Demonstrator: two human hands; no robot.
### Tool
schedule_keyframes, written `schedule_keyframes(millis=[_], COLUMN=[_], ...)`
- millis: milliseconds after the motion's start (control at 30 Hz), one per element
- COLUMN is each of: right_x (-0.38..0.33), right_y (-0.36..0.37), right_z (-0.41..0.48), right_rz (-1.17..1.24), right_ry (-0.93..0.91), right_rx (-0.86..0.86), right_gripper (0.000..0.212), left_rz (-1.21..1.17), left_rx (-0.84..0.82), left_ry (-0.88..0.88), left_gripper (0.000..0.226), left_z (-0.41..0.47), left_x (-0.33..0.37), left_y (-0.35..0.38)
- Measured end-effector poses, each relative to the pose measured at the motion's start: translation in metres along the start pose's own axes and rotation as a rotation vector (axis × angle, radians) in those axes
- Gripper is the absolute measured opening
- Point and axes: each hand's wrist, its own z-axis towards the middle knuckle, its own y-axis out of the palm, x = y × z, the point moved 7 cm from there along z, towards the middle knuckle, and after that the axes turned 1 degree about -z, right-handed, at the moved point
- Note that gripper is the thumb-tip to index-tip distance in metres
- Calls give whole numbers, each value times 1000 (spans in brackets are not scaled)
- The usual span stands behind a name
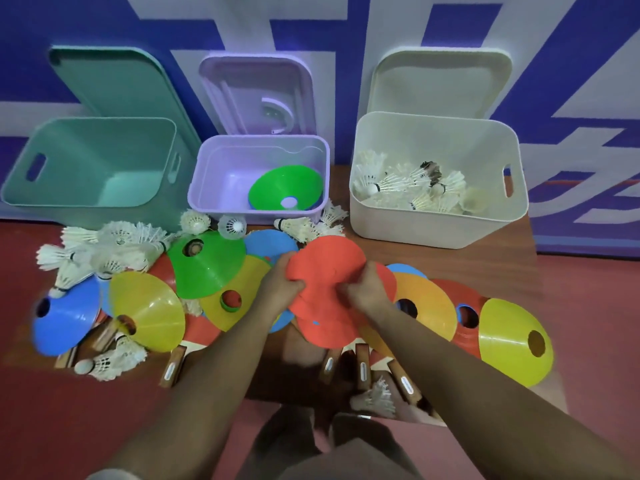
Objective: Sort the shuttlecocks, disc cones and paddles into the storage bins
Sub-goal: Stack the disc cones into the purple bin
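Red cone (329,268), held low over the middle of the heap on the floor (52,427), is gripped by both your hands. At far left the teal bin (104,157) stands open, its teal lid (121,84) leaning on the wall (571,64) behind. In front of it loose shuttlecocks (104,247) lie piled on the floor, next to a blue cone (65,320) and a yellow cone (149,310), with a paddle handle (173,365) poking out from under them. A green cone (207,265) tops the heap just left of centre. Behind it the purple bin (214,161) holds nested cones (284,185), green uppermost, in its right half. Your left hand (280,289) curls round the red cone's left edge. Your right hand (367,292), close beside the left, pinches the cone nearer its middle. Whether you hold one red cone or several stuck together cannot be told. More handles (363,368) and a lone shuttlecock (375,398) lie below your right forearm. To the right an orange cone (429,306) overlaps the row, and a far yellow cone (512,341) ends it. At far right the white bin (415,226) holds binned shuttlecocks (398,183), with its white lid (440,81) propped up behind.
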Motion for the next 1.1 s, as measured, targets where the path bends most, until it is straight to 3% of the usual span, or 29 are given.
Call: schedule_keyframes(millis=[100,267,400,533,633,733,900,1000,1100], right_x=[13,11,6,4,-1,-18,-45,-59,-69], right_y=[6,-3,-10,-20,-12,-5,-2,0,-3], right_z=[7,3,1,-2,-8,-21,-33,-37,-37], right_rz=[-7,54,143,194,475,752,958,898,647], right_ry=[58,47,3,24,114,142,77,33,-36], right_rx=[-45,-9,-1,36,-99,-258,-405,-364,-192], right_gripper=[43,42,49,62,80,53,41,36,36], left_rz=[16,9,-234,-521,-723,-823,-804,-886,-932], left_rx=[38,136,102,44,-39,-85,-52,-37,-48], left_ry=[-5,-3,4,11,18,14,0,12,35], left_gripper=[59,25,16,22,23,28,26,26,29], left_z=[6,7,-6,-16,-25,-32,-45,-50,-50], left_x=[-7,-8,6,24,41,51,50,50,53], left_y=[1,-6,-12,-22,-28,-33,-33,-36,-47])
